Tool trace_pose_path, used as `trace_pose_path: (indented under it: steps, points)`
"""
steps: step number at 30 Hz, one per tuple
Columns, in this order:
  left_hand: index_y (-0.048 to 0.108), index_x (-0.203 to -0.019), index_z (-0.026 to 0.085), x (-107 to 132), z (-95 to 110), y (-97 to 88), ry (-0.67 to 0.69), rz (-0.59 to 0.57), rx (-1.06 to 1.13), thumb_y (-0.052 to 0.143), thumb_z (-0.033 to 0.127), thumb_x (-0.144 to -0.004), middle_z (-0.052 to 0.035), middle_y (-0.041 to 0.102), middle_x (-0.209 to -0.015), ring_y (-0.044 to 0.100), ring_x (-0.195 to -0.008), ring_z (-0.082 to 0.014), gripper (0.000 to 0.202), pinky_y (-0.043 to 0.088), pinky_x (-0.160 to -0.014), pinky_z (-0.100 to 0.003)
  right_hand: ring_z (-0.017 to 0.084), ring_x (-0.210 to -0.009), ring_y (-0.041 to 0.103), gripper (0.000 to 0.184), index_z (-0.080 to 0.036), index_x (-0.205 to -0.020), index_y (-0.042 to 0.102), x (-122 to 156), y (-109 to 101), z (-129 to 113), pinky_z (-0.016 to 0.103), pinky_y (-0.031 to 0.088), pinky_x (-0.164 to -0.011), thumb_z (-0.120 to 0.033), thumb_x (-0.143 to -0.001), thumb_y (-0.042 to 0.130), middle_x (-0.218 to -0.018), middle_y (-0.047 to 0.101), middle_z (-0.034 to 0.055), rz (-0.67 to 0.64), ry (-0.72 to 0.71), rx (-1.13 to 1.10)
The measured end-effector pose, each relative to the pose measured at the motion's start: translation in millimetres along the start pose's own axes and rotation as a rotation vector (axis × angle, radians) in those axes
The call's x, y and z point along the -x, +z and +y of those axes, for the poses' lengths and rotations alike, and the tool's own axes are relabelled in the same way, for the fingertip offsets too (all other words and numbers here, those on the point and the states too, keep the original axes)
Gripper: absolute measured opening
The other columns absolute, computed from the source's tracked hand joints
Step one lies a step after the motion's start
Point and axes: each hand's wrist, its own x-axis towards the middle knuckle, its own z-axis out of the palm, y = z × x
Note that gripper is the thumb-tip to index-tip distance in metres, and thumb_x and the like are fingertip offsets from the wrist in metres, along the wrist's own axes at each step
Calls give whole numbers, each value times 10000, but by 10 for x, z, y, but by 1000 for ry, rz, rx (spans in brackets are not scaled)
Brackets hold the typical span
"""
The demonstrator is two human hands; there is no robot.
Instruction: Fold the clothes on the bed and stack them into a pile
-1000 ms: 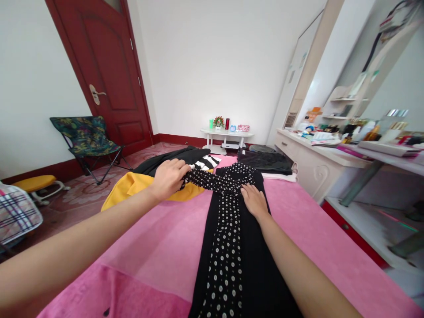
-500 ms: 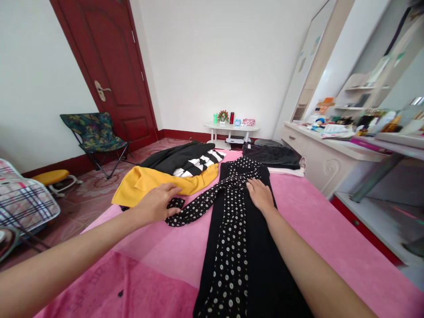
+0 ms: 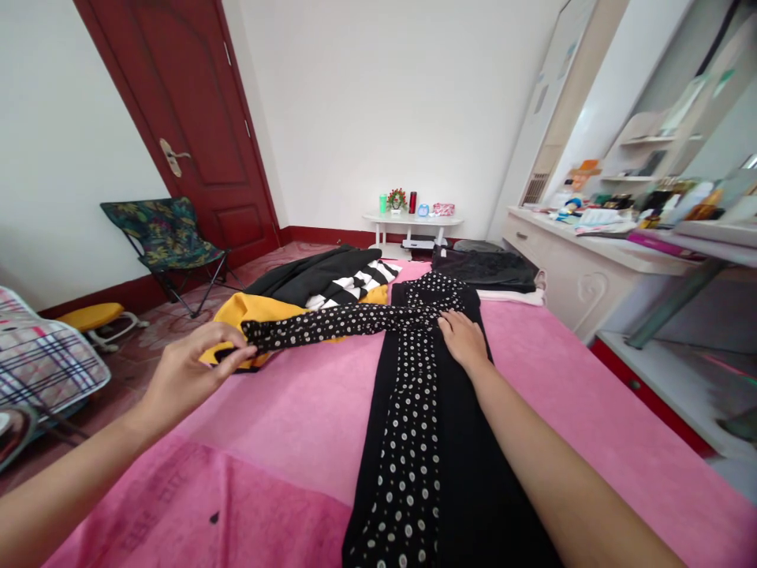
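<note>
A black garment [image 3: 473, 442] with white-dotted parts lies lengthwise on the pink bed cover [image 3: 591, 410]. My left hand [image 3: 198, 359] pinches the cuff end of its dotted sleeve [image 3: 331, 323], which stretches out leftward, raised in front of the yellow cloth. My right hand [image 3: 462, 339] rests flat on the garment's upper part, fingers on the dotted fabric near where the sleeve crosses. Behind the sleeve are a yellow garment [image 3: 230, 312], a black garment [image 3: 313, 272] and a black-and-white striped piece [image 3: 355, 284] in a heap.
Folded dark clothes [image 3: 488, 268] lie at the bed's far right. Beyond stands a low white table [image 3: 384, 219] with small items. A cluttered dresser [image 3: 568, 268] flanks the right side. At left are a folding chair [image 3: 171, 237] and a yellow stool [image 3: 91, 317].
My left hand has moved left and taken the sleeve's end with it, so the curved sleeve is now drawn out nearly straight. My right hand stays on the garment.
</note>
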Motion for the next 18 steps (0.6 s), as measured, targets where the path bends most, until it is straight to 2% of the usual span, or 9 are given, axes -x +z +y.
trace_pose_path:
  steps: [2,4,6,9,12,14,18]
  points:
    - [631,-823,253,163,-242,10,-11,-249,-69,599,469,-775,-1,679,-821,624,-774,-209,223,481,-740,-308,222,-1310,363,460,-220,-1270,555,-1,2,-6,417,277,-1054,-409,-958,276,-1411,462,50,23,-10,1]
    - [659,-890,268,250,-393,30,-55,-397,-121,584,492,-783,-10,697,-832,638,-753,-215,260,489,-704,-303,220,-1294,381,448,-211,-1246,572,-1,5,-10,407,290,-1043,-400,-956,288,-1390,485,56,45,-19,2]
    - [666,-926,259,242,-416,45,-63,-406,-144,554,511,-803,-25,702,-891,644,-801,-222,301,495,-736,-307,219,-1284,394,439,-206,-1230,583,-3,9,-11,397,300,-1034,-394,-955,298,-1378,497,61,53,-21,0]
    - [653,-1005,229,84,-310,87,5,-285,-157,509,493,-839,-58,672,-1053,613,-965,-237,343,474,-863,-336,218,-1273,408,424,-213,-1218,590,-9,19,-1,383,313,-1021,-388,-953,309,-1363,512,59,53,-32,-5]
    - [631,-1082,199,-129,-201,203,116,-211,-181,483,434,-863,-82,645,-1098,579,-1030,-238,354,434,-941,-364,214,-1264,420,420,-209,-1208,596,-17,31,16,371,318,-1017,-387,-953,314,-1352,522,59,66,-45,-4]
    - [647,-1060,191,-233,-140,318,200,-231,-190,464,398,-879,-84,646,-1070,583,-1007,-228,330,439,-927,-352,211,-1261,426,423,-201,-1200,602,-22,35,25,363,315,-1022,-390,-952,316,-1349,526,62,72,-45,-3]
    - [684,-988,217,-297,1,542,298,-368,-264,440,362,-900,-62,659,-1007,598,-945,-216,297,457,-857,-328,209,-1265,426,422,-212,-1195,608,-24,31,31,357,313,-1027,-401,-948,323,-1351,526,50,66,-33,-3]
